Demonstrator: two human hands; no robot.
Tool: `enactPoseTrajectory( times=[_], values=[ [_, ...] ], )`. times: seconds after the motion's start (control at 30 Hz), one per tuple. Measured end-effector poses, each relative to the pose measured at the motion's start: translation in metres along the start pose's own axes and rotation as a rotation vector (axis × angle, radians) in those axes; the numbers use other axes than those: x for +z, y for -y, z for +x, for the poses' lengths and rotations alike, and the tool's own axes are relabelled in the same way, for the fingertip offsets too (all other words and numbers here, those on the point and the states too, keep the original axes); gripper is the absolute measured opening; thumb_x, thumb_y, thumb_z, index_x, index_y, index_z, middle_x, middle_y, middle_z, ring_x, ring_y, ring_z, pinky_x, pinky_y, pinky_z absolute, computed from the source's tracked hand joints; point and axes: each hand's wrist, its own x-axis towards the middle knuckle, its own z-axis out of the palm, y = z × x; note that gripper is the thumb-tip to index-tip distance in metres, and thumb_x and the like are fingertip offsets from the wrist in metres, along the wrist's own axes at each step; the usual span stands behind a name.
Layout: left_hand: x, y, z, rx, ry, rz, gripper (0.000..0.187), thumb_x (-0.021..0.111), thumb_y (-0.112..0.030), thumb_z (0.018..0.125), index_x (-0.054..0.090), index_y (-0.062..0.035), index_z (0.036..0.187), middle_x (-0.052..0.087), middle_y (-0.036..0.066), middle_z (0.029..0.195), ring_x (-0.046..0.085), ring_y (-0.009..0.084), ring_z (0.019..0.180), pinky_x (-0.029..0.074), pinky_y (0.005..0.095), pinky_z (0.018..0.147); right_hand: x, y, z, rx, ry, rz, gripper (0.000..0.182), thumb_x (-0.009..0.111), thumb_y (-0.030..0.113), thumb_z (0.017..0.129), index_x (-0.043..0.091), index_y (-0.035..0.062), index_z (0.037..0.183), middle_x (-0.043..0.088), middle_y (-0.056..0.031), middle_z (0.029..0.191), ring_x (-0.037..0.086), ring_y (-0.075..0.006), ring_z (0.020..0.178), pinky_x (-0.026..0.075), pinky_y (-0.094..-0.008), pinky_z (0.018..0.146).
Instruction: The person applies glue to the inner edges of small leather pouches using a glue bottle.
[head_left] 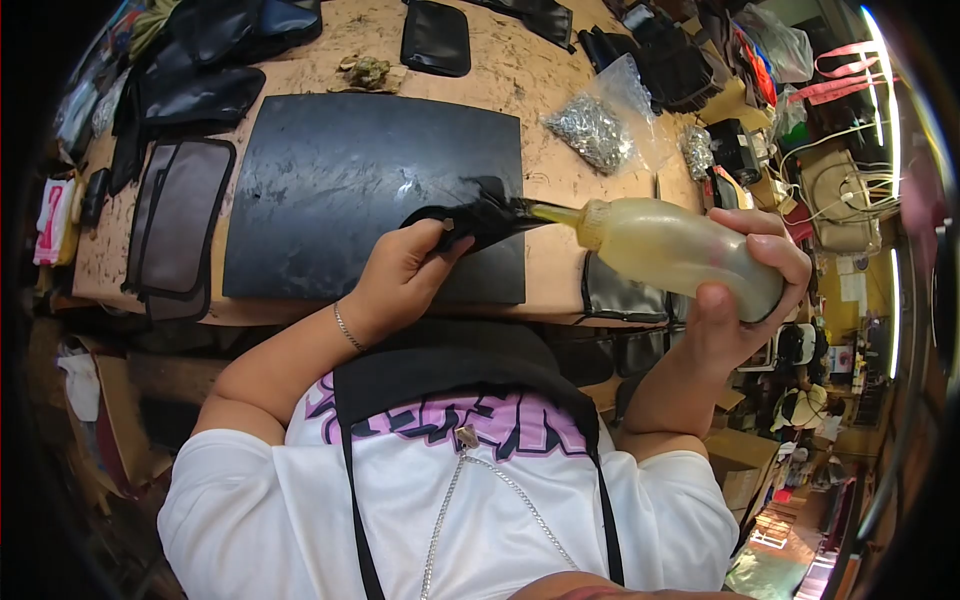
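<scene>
Grey panels (pixel 185 215) lie at the table's (pixel 310 65) near L corner, w/ a black board (pixel 330 200) next along the near edge. Above the board's R half, L hand (pixel 395 268) grips a black piece (pixel 490 220) w/ fingers closed; the nozzle (pixel 558 213) of a bottle (pixel 655 240) points L at it, can't tell if touching, & R hand's (pixel 765 265) fingers wrap the bottle's base, approx. over the near R corner.

A scuffed, light-brown table (pixel 510 80) spans the upper middle of the frame. Lit tube lights (pixel 886 110) shine at upper right and middle right, beside a yellowish wall (pixel 877 300).
</scene>
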Motion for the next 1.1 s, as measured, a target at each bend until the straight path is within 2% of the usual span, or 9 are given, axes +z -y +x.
enactPoseTrajectory(
  times=[0.07, 0.27, 0.4, 0.47, 0.57, 0.6, 0.67, 0.77, 1.1],
  values=[
    [-0.004, -0.004, -0.001, -0.119, 0.031, -0.013, 0.018, 0.064, -0.005, 0.093, 0.052, 0.0014, 0.081, 0.047, 0.013, 0.064, 0.037, 0.019, 0.056, 0.038, 0.0322, 0.054, -0.003, -0.001, -0.001, 0.018, -0.042, -0.005, 0.059, 0.087, 0.032, 0.076, 0.052, 0.0064, 0.115, 0.062, -0.0229, 0.109, 0.061, -0.0268, 0.097, 0.05, -0.0352, 0.084],
    [0.002, 0.009, 0.0, 0.086, -0.029, -0.004, 0.02, 0.064, -0.002, 0.092, 0.05, 0.0016, 0.078, 0.043, 0.014, 0.064, 0.033, 0.0208, 0.056, 0.037, 0.0323, 0.053, 0.006, 0.004, -0.005, -0.003, -0.068, 0.14, 0.062, 0.087, 0.033, 0.076, 0.05, 0.007, 0.118, 0.062, -0.0237, 0.109, 0.061, -0.026, 0.095, 0.05, -0.0349, 0.083],
    [0.002, 0.009, -0.003, 0.09, -0.009, 0.028, 0.023, 0.065, 0.0, 0.09, 0.047, 0.0012, 0.076, 0.041, 0.015, 0.064, 0.032, 0.0224, 0.056, 0.036, 0.0326, 0.052, 0.007, 0.002, 0.0, -0.081, 0.077, 0.008, 0.059, 0.087, 0.03, 0.077, 0.051, 0.007, 0.117, 0.062, -0.0234, 0.11, 0.061, -0.0262, 0.095, 0.05, -0.0345, 0.083],
    [0.004, 0.007, -0.003, 0.066, -0.02, 0.026, 0.025, 0.065, 0.001, 0.089, 0.045, 0.0008, 0.074, 0.04, 0.015, 0.063, 0.032, 0.0227, 0.056, 0.036, 0.0324, 0.052, 0.011, 0.001, 0.002, -0.072, -0.023, 0.006, 0.058, 0.087, 0.029, 0.076, 0.051, 0.0069, 0.117, 0.063, -0.0232, 0.109, 0.061, -0.0261, 0.096, 0.05, -0.0344, 0.084],
    [-0.005, 0.022, -0.012, -0.009, 0.075, 0.034, 0.007, 0.058, -0.003, 0.099, 0.063, -0.0001, 0.101, 0.056, -0.002, 0.078, 0.048, 0.0057, 0.071, 0.04, 0.0234, 0.063, 0.008, 0.001, 0.0, -0.053, -0.051, 0.088, 0.059, 0.087, 0.029, 0.076, 0.052, 0.0065, 0.117, 0.064, -0.0228, 0.106, 0.061, -0.0256, 0.096, 0.051, -0.0338, 0.084],
    [-0.003, 0.02, -0.01, 0.01, 0.042, 0.021, 0.006, 0.06, -0.002, 0.096, 0.056, -0.0001, 0.092, 0.05, 0.003, 0.073, 0.042, 0.0106, 0.066, 0.038, 0.0263, 0.059, 0.004, 0.001, -0.002, -0.058, -0.009, 0.097, 0.059, 0.087, 0.029, 0.076, 0.052, 0.0064, 0.117, 0.063, -0.0228, 0.106, 0.061, -0.0257, 0.096, 0.051, -0.0337, 0.083],
    [0.003, 0.013, -0.005, 0.049, -0.022, -0.007, 0.029, 0.066, 0.0, 0.091, 0.042, -0.0002, 0.073, 0.038, 0.013, 0.063, 0.03, 0.0204, 0.056, 0.034, 0.0319, 0.051, 0.002, 0.001, -0.003, -0.064, 0.031, 0.058, 0.059, 0.087, 0.028, 0.076, 0.052, 0.0061, 0.118, 0.063, -0.0231, 0.106, 0.061, -0.0257, 0.096, 0.051, -0.0334, 0.082],
    [0.003, 0.002, -0.004, -0.07, -0.024, -0.012, 0.03, 0.066, -0.002, 0.092, 0.043, -0.0005, 0.073, 0.037, 0.011, 0.061, 0.03, 0.0173, 0.055, 0.033, 0.0311, 0.05, 0.001, 0.0, -0.005, -0.045, 0.0, 0.016, 0.059, 0.087, 0.028, 0.076, 0.052, 0.0058, 0.117, 0.063, -0.0237, 0.107, 0.061, -0.0258, 0.095, 0.051, -0.0328, 0.08],
    [0.004, 0.011, -0.004, 0.123, -0.025, 0.089, 0.024, 0.066, -0.001, 0.092, 0.049, 0.0001, 0.076, 0.04, 0.009, 0.06, 0.032, 0.0154, 0.053, 0.033, 0.0306, 0.049, 0.002, -0.005, -0.01, -0.022, -0.03, 0.038, 0.058, 0.086, 0.028, 0.076, 0.051, 0.0057, 0.116, 0.062, -0.0228, 0.107, 0.061, -0.0268, 0.097, 0.051, -0.0333, 0.08]
  ],
)
